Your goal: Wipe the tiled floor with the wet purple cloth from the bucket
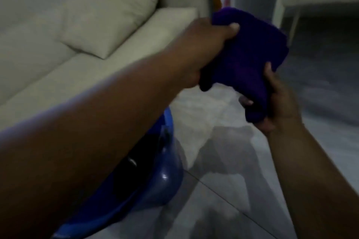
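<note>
**Cloth held aloft, floor not yet touched**

A folded, dark purple wet cloth is being held in the air above the pale tiled floor, clear of the blue plastic bucket. Its upper edge is being pinched by the left hand; its lower corner is being clasped by the right hand. Risk: drips are likely being shed toward the nearby beige fabric sofa; a loosened pinch could let the cloth drop unfolded.

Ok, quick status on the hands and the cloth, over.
Left hand and right hand both gripping purple cloth, held above the tiled floor. Blue bucket below left arm. Floor ahead unobstructed.
</note>
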